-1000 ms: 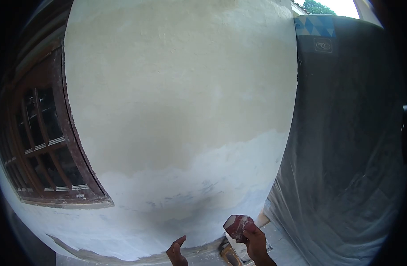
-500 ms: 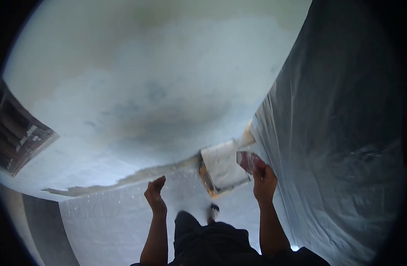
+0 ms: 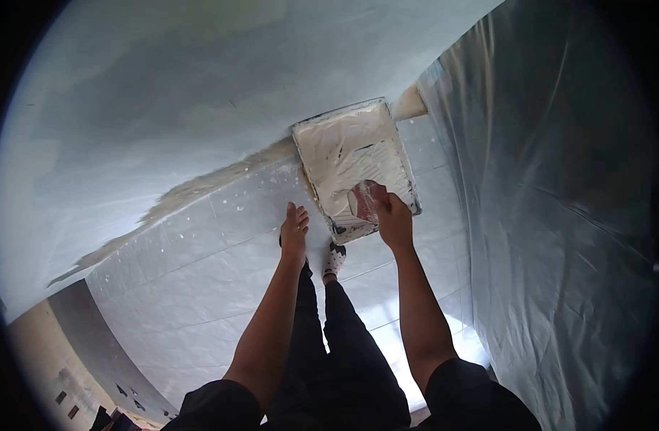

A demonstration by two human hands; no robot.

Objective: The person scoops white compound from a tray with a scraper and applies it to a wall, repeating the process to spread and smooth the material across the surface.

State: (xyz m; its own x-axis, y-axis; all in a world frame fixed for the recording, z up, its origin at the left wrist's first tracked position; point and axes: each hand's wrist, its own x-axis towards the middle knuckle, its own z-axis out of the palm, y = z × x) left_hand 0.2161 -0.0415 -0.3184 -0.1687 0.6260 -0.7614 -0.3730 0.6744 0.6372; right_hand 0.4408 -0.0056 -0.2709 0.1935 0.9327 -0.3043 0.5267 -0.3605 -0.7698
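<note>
Scraper [image 3: 365, 200], flat, reddish, in R hand [image 3: 395, 221] grip over rect. tray [image 3: 357, 235] w/ ridged creamy paste [image 3: 349, 143]; L hand [image 3: 295, 231] loosely spread.

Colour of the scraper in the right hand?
Dark reddish scraper, smeared whitish; best in head view.

The person is gripping a dull-red scraper [image 3: 367, 200] in the right hand [image 3: 396, 221] at the near part of a tray [image 3: 356, 235] spread with pale paste [image 3: 344, 140] beside the wall [image 3: 200, 93], while the left hand [image 3: 295, 228] is hovering loosely above the grey floor [image 3: 200, 266] and plastic sheeting [image 3: 552, 215] is hanging on the right.
</note>
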